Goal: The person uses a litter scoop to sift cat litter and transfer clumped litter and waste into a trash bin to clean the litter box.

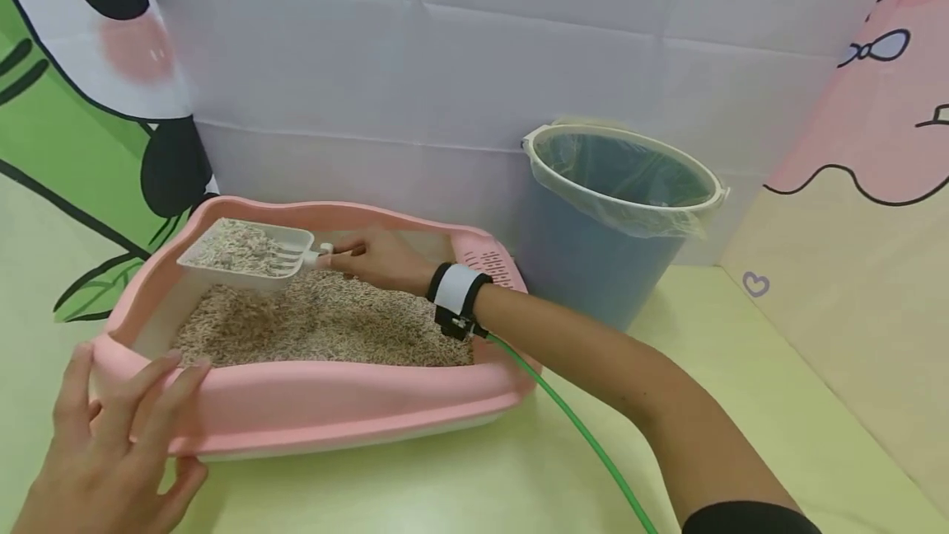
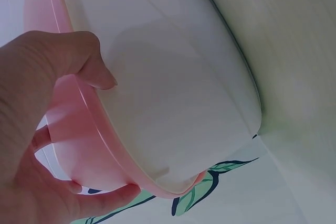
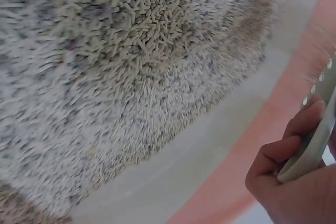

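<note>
A pink litter box [image 1: 334, 402] on a white base [image 2: 173, 77] holds grey-beige pellet litter [image 1: 319, 324]. My right hand [image 1: 371, 258] grips the handle [image 3: 315, 140] of a white slotted scoop [image 1: 245, 254]. The scoop is heaped with litter and held above the box's far left part. In the right wrist view the litter [image 3: 131, 66] fills the frame, and my right hand [image 3: 289, 182] is over the pink rim [image 3: 262, 145]. My left hand [image 1: 111, 443] rests on the box's near left corner with fingers spread and fairly straight. My left hand [image 2: 31, 103] spans that corner, thumb against the base.
A blue bin [image 1: 615, 213] lined with a clear bag stands open just right of the box, against the white back wall. A green cable [image 1: 578, 435] runs from my right wrist band [image 1: 455, 295] across the pale green surface. Printed panels stand left and right.
</note>
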`<action>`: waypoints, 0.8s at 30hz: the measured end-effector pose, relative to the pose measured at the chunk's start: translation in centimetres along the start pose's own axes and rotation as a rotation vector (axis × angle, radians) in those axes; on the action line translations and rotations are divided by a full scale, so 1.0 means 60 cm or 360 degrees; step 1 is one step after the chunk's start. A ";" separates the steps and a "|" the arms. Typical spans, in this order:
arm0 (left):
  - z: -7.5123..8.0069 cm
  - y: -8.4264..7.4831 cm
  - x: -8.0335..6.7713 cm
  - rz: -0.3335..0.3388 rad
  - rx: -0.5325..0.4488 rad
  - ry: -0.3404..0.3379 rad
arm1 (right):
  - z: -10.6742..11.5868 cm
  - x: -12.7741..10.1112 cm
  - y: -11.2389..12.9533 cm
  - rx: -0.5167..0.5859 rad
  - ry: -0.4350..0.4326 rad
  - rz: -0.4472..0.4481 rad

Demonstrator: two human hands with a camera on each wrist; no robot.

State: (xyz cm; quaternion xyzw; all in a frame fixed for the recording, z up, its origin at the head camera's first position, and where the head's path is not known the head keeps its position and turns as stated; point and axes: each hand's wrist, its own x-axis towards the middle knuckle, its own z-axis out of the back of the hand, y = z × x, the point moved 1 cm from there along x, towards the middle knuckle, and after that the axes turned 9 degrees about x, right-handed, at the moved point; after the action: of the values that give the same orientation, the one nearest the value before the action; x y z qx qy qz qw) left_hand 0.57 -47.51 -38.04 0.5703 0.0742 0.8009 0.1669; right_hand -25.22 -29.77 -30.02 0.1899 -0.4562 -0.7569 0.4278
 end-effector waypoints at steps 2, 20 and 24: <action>0.001 0.002 0.000 0.0010 0.0011 -0.0002 | 0.019 -0.013 0.006 0.0057 -0.0043 0.0006; 0.006 -0.012 0.011 0.0005 -0.0030 0.0055 | 0.085 -0.032 0.040 -0.0163 -0.0061 0.0182; 0.004 -0.007 0.012 -0.0007 -0.0016 -0.0037 | 0.123 -0.043 0.058 -0.0665 0.0094 0.0269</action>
State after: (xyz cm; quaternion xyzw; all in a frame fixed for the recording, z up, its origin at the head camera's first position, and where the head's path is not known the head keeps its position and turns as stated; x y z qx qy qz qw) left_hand 0.68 -46.91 -37.46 0.5786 0.0695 0.7942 0.1724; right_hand -27.11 -24.53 -23.52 0.0802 -0.2910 -0.7905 0.5329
